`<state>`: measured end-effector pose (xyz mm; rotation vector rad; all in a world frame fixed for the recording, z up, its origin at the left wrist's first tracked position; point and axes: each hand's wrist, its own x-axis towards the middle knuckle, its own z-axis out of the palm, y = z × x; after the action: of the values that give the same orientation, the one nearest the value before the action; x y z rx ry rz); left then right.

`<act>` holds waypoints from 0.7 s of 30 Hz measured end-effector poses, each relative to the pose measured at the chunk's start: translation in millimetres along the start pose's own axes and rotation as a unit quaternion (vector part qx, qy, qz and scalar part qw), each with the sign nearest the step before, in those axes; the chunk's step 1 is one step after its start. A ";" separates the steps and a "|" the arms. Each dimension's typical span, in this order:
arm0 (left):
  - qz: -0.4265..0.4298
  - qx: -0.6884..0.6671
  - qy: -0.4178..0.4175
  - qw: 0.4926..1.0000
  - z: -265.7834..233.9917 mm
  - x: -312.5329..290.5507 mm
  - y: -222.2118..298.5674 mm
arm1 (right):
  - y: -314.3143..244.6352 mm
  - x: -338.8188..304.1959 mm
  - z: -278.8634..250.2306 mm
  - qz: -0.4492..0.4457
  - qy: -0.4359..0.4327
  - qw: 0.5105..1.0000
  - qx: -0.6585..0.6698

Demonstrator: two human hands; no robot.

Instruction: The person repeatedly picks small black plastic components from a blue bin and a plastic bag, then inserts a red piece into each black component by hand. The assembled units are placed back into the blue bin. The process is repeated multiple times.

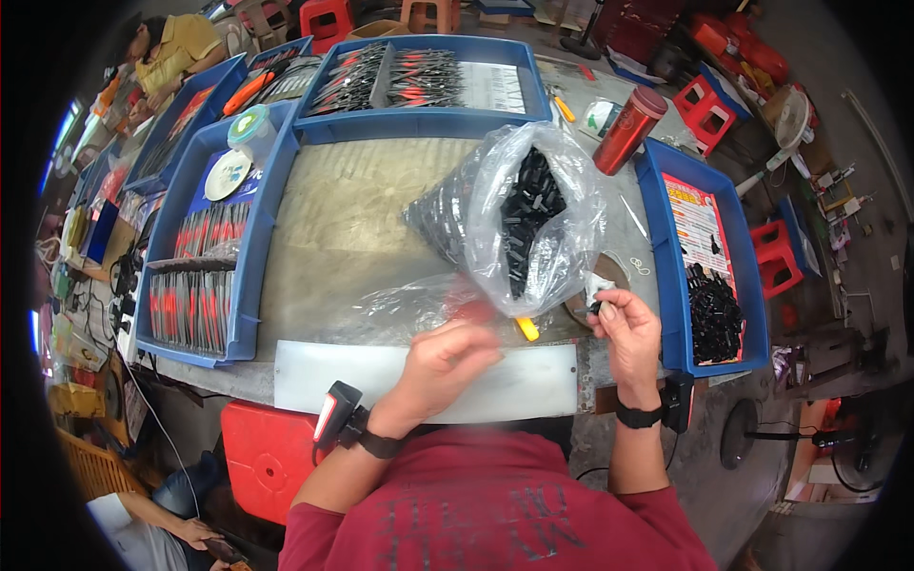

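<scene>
My right hand (630, 341) is closed, with thumb and fingertips pinched on a small black part (596, 307), at the right of the bag's mouth. My left hand (440, 369) hovers over the white board (314, 376) at the table's near edge. Motion smears its fingers, and a red blur lies just beyond them; whether it holds anything is unclear. Between and beyond my hands, a clear plastic bag (486, 205) lies open toward me, full of small black parts (533, 205). A yellow-handled tool (526, 329) pokes out under the bag's near rim.
At the left, a blue tray (252, 285) holds rows of red-and-black pieces. Another blue tray (419, 122) with long dark pieces stands at the back. A right-hand blue tray (757, 314) holds a heap of black parts (712, 314). Near it stands a red bottle (630, 128).
</scene>
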<state>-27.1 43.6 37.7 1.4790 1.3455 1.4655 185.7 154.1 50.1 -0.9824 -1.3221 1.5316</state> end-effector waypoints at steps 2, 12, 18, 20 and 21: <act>0.017 -0.013 0.001 1.000 2.0 -0.1 3.3 | -0.8 -10.9 12.3 0.017 -0.022 0.998 0.054; 0.080 0.011 0.012 0.997 1.6 -6.7 10.3 | 3.1 -38.6 52.2 0.057 -0.086 0.983 0.153; 0.104 0.035 0.019 0.994 0.2 -7.2 10.5 | 5.2 -42.1 58.8 0.050 -0.094 0.984 0.139; 0.109 0.047 0.021 0.993 -0.3 -7.8 10.3 | 4.5 -43.4 59.0 0.058 -0.097 0.984 0.136; 0.104 0.041 0.019 0.994 -0.3 -8.2 10.3 | 4.2 -44.0 59.1 0.062 -0.098 0.984 0.134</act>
<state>-23.9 33.1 45.0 1.6943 1.3191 1.5927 143.6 93.8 54.6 -0.7688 -1.1650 1.8854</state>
